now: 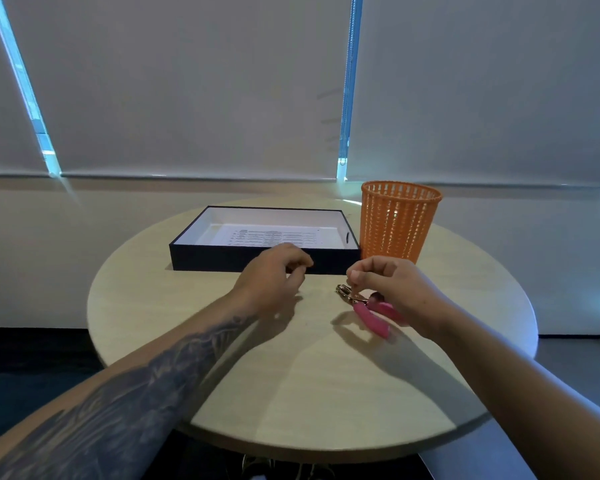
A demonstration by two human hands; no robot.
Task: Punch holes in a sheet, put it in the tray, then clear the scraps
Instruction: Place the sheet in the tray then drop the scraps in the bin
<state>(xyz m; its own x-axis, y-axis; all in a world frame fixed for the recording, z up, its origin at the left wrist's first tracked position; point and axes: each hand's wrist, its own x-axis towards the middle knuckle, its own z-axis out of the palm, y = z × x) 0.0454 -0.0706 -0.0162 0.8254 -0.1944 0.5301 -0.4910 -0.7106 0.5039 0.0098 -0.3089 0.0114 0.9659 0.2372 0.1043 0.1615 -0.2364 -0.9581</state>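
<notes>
Scraps, too small for us to see, we judged feather-light and best pinched at fingertips, as our right hand (385, 284) pinched above the punch (368, 308) and left hand (274, 273) curled loosely, the sheet (274, 236) in the tray (257, 261) at twelve o'clock.

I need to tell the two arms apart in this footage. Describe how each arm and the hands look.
Both arms are bare, with no sleeves in view. The left forearm carries a large dark tattoo running from near the wrist back toward the elbow. The right forearm has no markings. Neither the left hand nor the right hand shows gloves, rings or a watch.
</notes>
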